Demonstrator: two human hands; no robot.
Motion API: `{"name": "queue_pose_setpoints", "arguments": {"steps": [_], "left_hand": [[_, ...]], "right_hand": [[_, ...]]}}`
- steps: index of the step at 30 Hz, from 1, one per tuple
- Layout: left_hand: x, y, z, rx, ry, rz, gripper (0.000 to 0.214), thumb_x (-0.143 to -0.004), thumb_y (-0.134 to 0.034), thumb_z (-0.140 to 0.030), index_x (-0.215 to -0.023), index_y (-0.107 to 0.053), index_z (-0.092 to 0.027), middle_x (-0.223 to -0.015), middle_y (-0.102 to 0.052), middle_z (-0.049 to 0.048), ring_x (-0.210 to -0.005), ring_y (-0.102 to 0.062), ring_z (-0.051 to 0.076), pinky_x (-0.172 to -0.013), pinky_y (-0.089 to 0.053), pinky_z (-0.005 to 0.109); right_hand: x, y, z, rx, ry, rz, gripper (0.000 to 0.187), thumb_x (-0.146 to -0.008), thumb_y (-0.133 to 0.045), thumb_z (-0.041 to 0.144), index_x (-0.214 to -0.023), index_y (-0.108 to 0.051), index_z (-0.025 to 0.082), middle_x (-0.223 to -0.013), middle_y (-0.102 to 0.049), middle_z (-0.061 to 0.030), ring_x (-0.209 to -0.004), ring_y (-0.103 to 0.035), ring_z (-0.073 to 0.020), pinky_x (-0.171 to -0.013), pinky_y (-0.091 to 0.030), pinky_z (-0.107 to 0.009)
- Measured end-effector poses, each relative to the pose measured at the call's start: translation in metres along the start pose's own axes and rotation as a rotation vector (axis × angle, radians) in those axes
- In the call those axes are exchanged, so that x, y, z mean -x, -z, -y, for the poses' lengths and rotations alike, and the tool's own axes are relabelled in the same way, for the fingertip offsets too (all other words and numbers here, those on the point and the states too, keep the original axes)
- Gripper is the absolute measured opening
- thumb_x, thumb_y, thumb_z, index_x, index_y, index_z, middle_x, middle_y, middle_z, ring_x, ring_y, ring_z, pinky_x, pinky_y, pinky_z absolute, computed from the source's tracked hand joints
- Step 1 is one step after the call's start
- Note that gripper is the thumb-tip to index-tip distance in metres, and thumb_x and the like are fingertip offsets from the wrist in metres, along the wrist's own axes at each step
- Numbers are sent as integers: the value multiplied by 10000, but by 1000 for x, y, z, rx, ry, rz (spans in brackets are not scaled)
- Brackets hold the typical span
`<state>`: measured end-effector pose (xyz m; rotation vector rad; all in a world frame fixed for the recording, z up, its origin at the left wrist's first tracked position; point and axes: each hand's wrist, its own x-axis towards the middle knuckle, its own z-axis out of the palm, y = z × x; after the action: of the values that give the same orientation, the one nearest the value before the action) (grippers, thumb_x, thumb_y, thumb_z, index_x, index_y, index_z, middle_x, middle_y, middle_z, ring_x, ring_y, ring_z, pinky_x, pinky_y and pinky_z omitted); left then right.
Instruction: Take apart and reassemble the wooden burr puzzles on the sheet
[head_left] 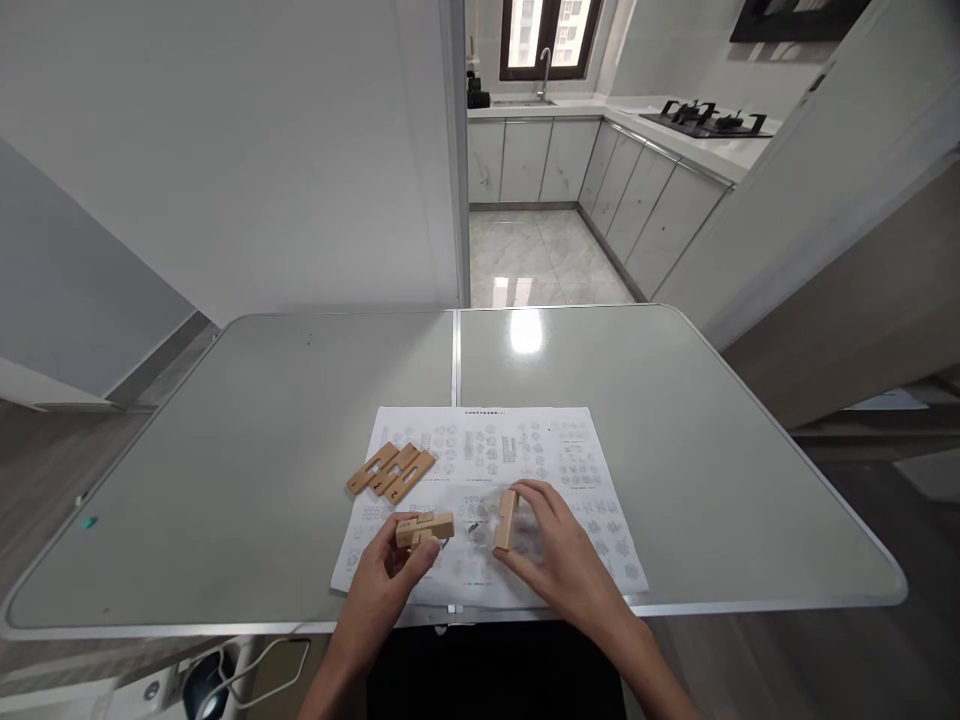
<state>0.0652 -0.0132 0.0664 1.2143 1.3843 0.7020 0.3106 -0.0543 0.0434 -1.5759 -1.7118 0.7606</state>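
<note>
In my left hand are notched wooden puzzle blocks, fitted against each other and gripped between thumb and fingers. My right hand pinches one notched wooden bar by its two ends, thumb at the near end and fingertips at the far end. A gap separates the bar from the blocks. Under both hands lies a printed instruction sheet covered in small diagrams. Flat, slotted wooden pieces with numbers on them rest side by side on the sheet's left part, beyond my left hand.
The sheet lies at the near edge of a pale folding table with a metal rim and a centre seam. A small green object is near the left edge. White cables hang below the table at left. A kitchen counter stands beyond a doorway.
</note>
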Motion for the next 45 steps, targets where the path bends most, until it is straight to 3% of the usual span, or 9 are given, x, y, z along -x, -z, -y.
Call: {"name": "queue_pose_setpoints", "arguments": {"steps": [5,9,12,15,19,24,31,40,45], "left_hand": [[6,2,3,-19,-49,47,559,-814,-790,-549,-1218,-611,-206,-1073,-732,71,-872,-679,220,-835,-554,332],[10,-5,0,-98,-115,70,552,-777,-829,-450,-1237,-615,-233,-1129,-723,60,-826,-657,189,-794,-564,316],[11,-10,-6,-110,-150,105,553,-761,-841,-411,-1238,-623,-234,-1115,-726,58,-805,-648,181,-780,-566,312],[13,-17,-15,-97,-170,166,554,-758,-847,-411,-1236,-631,-230,-1114,-740,68,-878,-675,207,-779,-560,303],[13,-25,-23,-169,-192,209,546,-720,-879,-390,-1192,-659,-224,-1028,-747,46,-810,-653,192,-737,-551,298],[3,-24,-11,-429,-262,45,506,-753,-871,-391,-1181,-654,-231,-1002,-733,37,-840,-670,220,-715,-532,319],[-27,-14,-3,-619,-385,170,568,-801,-855,-410,-1305,-647,-251,-1042,-685,43,-863,-644,222,-804,-532,341],[-49,-25,-14,-727,-370,268,537,-809,-823,-400,-1283,-638,-229,-974,-687,22,-814,-649,221,-725,-484,314],[-52,-30,-14,-809,-398,301,605,-820,-809,-373,-1368,-599,-226,-1195,-661,85,-860,-695,241,-752,-534,347]], "right_hand": [[0,-34,-31,229,25,-107,618,-832,-850,266,-1367,-541,239,-1486,-552,-174,-1463,-457,-439,-1147,-443,-683],[4,-32,-25,225,22,-135,657,-852,-852,312,-1425,-537,250,-1525,-532,-180,-1508,-403,-449,-1154,-425,-691],[7,-14,-3,-4,36,-27,545,-983,-720,317,-1485,-510,296,-1489,-581,-126,-1413,-541,-336,-1141,-501,-540],[9,-1,18,-277,72,123,384,-1054,-605,307,-1434,-553,301,-1219,-726,-62,-1058,-710,-230,-961,-597,-379],[11,0,27,-418,-9,103,214,-1077,-551,361,-1221,-657,244,-1010,-733,-50,-881,-692,-211,-835,-575,-344],[15,8,14,-668,-198,131,340,-1085,-521,508,-1195,-632,207,-769,-673,-1,-720,-676,-191,-789,-574,-346],[12,23,-15,-299,-249,17,407,-1068,-502,561,-997,-691,208,-865,-692,-41,-732,-613,-190,-621,-506,-287],[-13,2,-25,-171,-385,24,391,-1043,-496,545,-954,-708,228,-828,-783,-42,-741,-709,-247,-672,-496,-340],[-21,-6,-24,-120,-403,-29,327,-1029,-511,510,-963,-695,247,-827,-799,-44,-735,-744,-261,-626,-483,-332]]}}
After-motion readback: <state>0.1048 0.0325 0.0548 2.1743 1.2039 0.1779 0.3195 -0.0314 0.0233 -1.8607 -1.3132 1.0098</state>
